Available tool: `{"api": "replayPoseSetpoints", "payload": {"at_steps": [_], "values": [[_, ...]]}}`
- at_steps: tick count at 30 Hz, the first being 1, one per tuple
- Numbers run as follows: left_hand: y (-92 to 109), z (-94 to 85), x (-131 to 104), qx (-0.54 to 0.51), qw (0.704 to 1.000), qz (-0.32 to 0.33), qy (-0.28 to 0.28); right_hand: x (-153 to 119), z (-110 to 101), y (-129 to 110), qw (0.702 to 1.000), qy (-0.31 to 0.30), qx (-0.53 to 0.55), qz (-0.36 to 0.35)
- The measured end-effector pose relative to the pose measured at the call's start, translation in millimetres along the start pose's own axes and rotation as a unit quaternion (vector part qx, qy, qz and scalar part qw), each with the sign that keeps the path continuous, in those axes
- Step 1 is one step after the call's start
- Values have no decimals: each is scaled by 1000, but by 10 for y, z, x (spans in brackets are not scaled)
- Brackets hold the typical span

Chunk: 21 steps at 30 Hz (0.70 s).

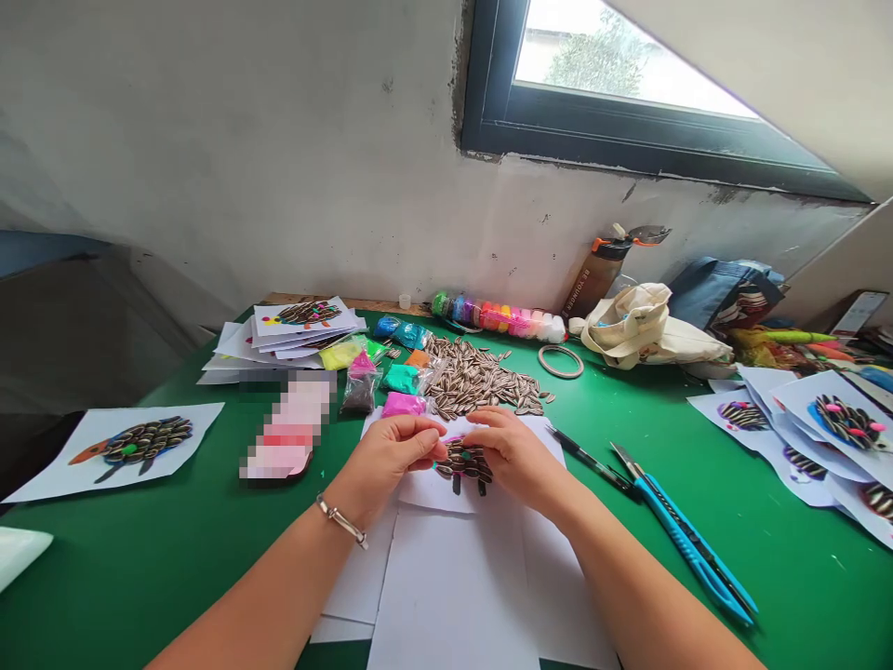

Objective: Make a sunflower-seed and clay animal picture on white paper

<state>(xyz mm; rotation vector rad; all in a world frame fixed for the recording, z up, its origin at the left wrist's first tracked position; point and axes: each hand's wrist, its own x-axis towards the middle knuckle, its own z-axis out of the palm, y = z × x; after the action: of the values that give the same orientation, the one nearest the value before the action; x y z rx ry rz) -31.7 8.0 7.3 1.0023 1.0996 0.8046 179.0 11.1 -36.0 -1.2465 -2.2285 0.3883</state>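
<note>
A small seed picture (pixel 464 461) lies on white paper, with striped sunflower seeds, pink and green bits and two dark legs. At its left edge my left hand (pixel 405 451) is closed in a pinch; what sits between the fingertips is too small to make out. A bit of teal shows by those fingertips. My right hand (pixel 520 456) curves over the picture's right side, fingers bent and slightly apart, with nothing visible in them. Beneath both hands spread white paper sheets (pixel 453 586). Loose sunflower seeds (pixel 481 377) are heaped just beyond.
Bags of coloured clay (pixel 403 379) stand left of the seeds. A pen (pixel 590 458) and a blue utility knife (pixel 687 535), blade showing, lie at right. Finished seed pictures (pixel 143 447) rest left and right. Clay tubs (pixel 502 316), a bottle (pixel 596 274) and a cloth bag (pixel 632 326) line the back.
</note>
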Motion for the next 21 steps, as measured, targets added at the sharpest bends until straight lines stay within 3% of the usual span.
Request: {"api": "replayPoseSetpoints", "payload": {"at_steps": [13, 21], "values": [[19, 9, -14, -2, 1000, 0, 3, -6, -7, -20, 998, 2, 62, 33], [-14, 6, 6, 13, 1000, 1, 5, 6, 7, -11, 998, -10, 44, 51]]}}
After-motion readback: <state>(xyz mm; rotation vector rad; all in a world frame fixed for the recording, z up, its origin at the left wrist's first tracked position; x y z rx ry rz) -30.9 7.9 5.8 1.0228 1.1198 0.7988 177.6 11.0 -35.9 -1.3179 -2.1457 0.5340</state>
